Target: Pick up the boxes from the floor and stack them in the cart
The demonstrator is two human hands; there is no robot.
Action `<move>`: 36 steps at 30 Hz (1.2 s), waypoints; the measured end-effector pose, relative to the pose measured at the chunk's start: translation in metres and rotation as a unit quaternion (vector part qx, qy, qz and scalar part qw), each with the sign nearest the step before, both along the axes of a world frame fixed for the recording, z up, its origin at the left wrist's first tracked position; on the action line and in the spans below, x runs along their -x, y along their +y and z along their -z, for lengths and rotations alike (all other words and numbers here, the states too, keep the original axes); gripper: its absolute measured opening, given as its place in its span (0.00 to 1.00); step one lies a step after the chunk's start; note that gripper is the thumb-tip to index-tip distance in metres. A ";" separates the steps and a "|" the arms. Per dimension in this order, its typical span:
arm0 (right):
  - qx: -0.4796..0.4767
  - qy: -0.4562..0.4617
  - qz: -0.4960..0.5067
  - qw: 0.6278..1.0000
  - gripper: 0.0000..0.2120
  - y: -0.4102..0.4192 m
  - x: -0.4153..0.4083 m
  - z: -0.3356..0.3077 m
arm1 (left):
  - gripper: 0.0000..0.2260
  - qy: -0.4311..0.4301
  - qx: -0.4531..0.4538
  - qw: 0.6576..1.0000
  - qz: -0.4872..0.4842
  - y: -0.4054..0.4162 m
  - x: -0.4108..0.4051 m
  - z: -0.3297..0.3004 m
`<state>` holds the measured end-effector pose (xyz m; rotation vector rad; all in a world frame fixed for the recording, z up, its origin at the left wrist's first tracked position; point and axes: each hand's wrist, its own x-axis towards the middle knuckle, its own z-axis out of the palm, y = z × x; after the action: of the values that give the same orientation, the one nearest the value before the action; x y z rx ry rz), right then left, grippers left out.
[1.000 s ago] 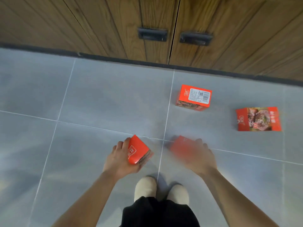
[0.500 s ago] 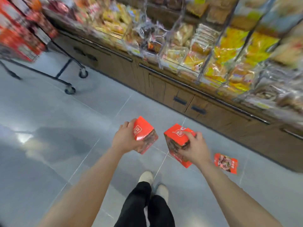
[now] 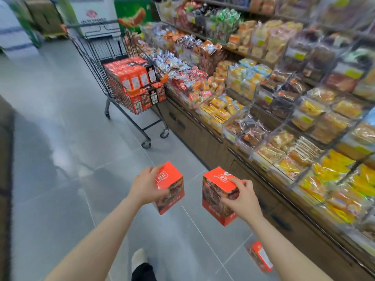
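Observation:
My left hand (image 3: 145,187) grips a red box (image 3: 172,189) from its left side, held in the air over the floor. My right hand (image 3: 241,197) grips a second red box (image 3: 215,196) from its right side, level with the first. A third red box (image 3: 260,256) lies on the grey floor below my right forearm. The wire shopping cart (image 3: 95,57) stands ahead to the upper left, with several red boxes (image 3: 132,78) stacked inside it.
Shelves of packaged snacks (image 3: 284,98) run along the right side, over a wooden cabinet base (image 3: 213,142). The grey tiled floor (image 3: 60,138) stretches between me and the cart. A white and green sign stand (image 3: 95,13) is behind the cart. My foot (image 3: 140,258) shows at the bottom.
I rose from the floor with a box in each hand. The view swung up and left, bringing the cart from the upper left corner into the middle distance ahead.

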<state>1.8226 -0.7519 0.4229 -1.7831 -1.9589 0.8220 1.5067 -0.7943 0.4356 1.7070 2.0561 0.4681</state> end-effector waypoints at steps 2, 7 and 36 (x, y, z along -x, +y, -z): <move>-0.005 0.007 -0.009 1.000 0.34 0.018 0.035 -0.011 | 0.40 0.016 -0.010 1.000 -0.004 0.008 0.034 -0.012; -0.026 0.022 -0.033 0.999 0.33 0.069 0.132 -0.035 | 0.38 0.033 -0.037 0.999 -0.008 0.036 0.133 -0.037; -0.016 0.019 -0.158 0.987 0.31 0.495 0.438 -0.065 | 0.39 0.003 -0.071 0.992 -0.108 0.393 0.423 -0.049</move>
<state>1.3845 -0.2573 0.4883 -1.4453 -2.2494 0.9089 1.0841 -0.4010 0.4845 1.5702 2.2718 0.6942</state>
